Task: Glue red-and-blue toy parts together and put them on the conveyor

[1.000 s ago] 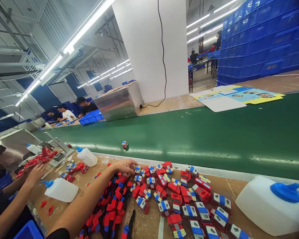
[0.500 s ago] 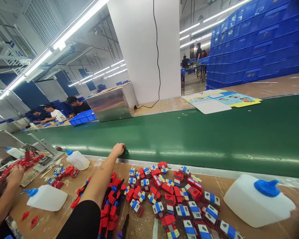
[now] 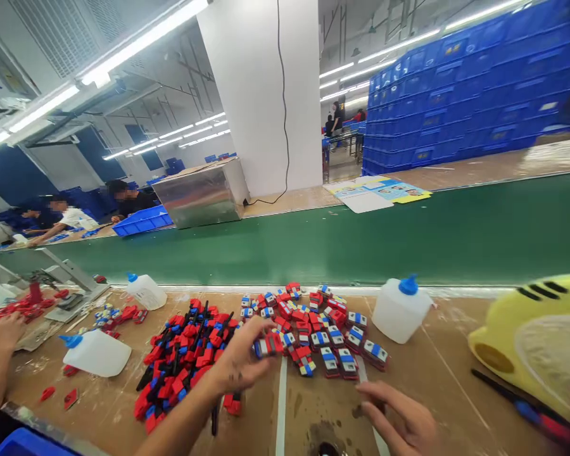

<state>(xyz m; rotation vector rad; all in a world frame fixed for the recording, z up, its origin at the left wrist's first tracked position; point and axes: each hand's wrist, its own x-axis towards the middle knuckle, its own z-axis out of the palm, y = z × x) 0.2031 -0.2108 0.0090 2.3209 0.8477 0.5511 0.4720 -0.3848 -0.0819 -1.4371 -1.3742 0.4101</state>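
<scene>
My left hand [image 3: 245,358] has its fingers closed around a small red, white and blue plastic toy piece [image 3: 268,346], just above the front of a loose group of similar pieces [image 3: 320,320]. At its left lies a heap of red, blue and black plastic parts [image 3: 183,354]. My right hand [image 3: 401,415] is over the table at the lower right, thumb and forefinger apart, with nothing visible between them. A dark round object [image 3: 327,449], cut off by the bottom edge, lies between my hands.
White bottles with blue caps stand or lie at the right [image 3: 401,310] and left [image 3: 99,353]. A yellow plush-like thing [image 3: 508,335] is at far right. Beyond runs a green conveyor belt [image 3: 285,253]. A co-worker's hand [image 3: 4,332] is at far left, near a metal press [image 3: 71,297].
My left hand has come back from the belt edge and now holds a toy piece. My right hand shows clearly at lower right. The view has shifted, bringing in the yellow thing.
</scene>
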